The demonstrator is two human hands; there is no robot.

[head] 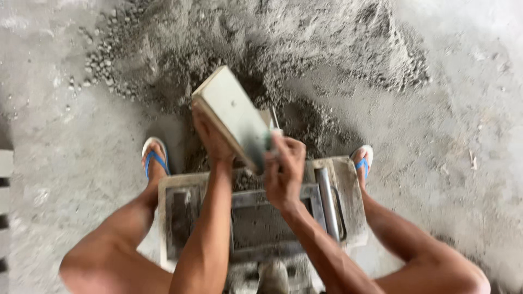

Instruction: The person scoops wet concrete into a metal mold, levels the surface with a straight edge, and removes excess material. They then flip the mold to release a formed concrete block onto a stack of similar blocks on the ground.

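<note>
We hold a flat board tilted above the mould, our left hand at its lower edge with fingers clenched on it. Our right hand sits at the board's 4 o'clock corner, fingers grasping a small tool pressed to it. The grey mould lies between our feet in blue sandals, a metal pipe along its 3 o'clock side. A gravel heap spreads at 12 o'clock on the floor.
</note>
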